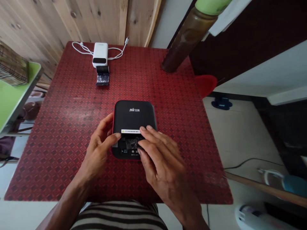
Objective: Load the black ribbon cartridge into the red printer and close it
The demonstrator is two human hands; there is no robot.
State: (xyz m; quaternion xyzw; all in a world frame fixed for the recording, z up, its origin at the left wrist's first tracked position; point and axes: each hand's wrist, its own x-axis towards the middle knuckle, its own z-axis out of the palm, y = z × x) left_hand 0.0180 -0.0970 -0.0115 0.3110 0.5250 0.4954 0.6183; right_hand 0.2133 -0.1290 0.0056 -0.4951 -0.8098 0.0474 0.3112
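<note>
A flat black box-shaped device with rounded corners, red sides and white lettering lies on the table in front of me. Near its lower edge is a recess with small sockets, crossed by a dark shiny strip that looks like black tape. My left hand grips the device's left side, thumb on top at the recess corner and fingers along the edge. My right hand covers the lower right corner. Its thumb and index finger close on the strip's right end, while the other fingers lie together over the device's top.
On the red patterned table, a white power bank with a white cable lies at the back. A roll of black tape is just in front of it. A tall brown bottle with a green lid stands back right.
</note>
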